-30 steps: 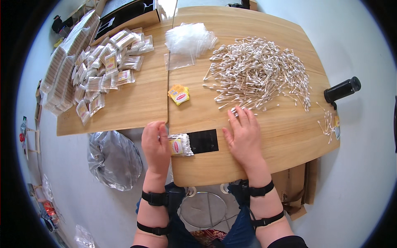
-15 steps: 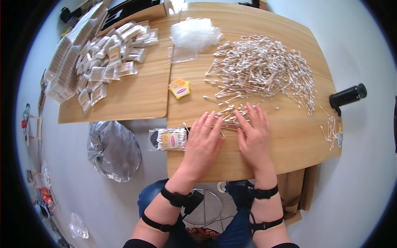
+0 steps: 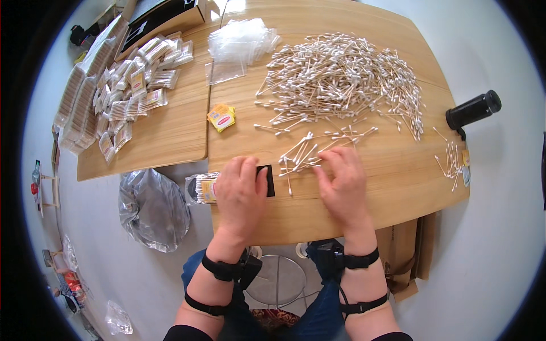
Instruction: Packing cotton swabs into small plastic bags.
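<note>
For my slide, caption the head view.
Left hand over a bag of swabs, right hand at loose swabs, a swab pile beyond.

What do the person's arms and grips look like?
Left grip and right grip are bare. Each forearm has two black straps, a dark boxy device beside the wrist-side one; a dark cable shows by the right. Black sleeves show below.
</note>
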Motion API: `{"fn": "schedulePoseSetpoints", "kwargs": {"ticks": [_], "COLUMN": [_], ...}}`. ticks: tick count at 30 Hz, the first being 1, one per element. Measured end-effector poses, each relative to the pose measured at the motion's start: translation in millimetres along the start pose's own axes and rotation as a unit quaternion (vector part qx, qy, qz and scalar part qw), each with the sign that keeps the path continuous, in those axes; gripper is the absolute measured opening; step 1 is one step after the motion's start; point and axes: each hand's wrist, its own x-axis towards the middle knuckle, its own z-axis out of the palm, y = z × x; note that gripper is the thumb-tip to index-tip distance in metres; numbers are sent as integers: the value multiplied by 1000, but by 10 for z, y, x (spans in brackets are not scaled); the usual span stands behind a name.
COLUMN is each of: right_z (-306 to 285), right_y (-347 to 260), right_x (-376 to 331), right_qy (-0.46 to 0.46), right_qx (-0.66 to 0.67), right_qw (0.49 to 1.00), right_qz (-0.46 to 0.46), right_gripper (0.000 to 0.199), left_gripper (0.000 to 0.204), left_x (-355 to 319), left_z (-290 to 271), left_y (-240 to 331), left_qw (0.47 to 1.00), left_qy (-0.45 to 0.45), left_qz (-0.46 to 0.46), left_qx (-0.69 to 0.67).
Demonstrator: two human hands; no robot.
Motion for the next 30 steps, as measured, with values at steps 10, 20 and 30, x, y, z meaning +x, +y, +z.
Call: {"fn": "schedulePoseSetpoints", "kwargs": {"ticks": [10, 20, 30], "right_z": [115, 116, 103], "right_y": [-5, 170, 240], "right_x": [-4, 23, 28], "right_qy": [-39, 26, 39], "right_qx": [4, -38, -49], "right_qw": [999, 997, 997], "right_qz": [-19, 61, 44], "right_gripper": [14, 10, 9], "left_gripper": [31, 40, 22], "left_x": [-60, -95, -92], "left_z": [175, 178, 192], "left_y": [100, 211, 99], "left_qw": [998, 979, 981], "left_qy": [-31, -70, -70], "left_qz": [36, 129, 152], "left_qx": [-44, -143, -100]}}
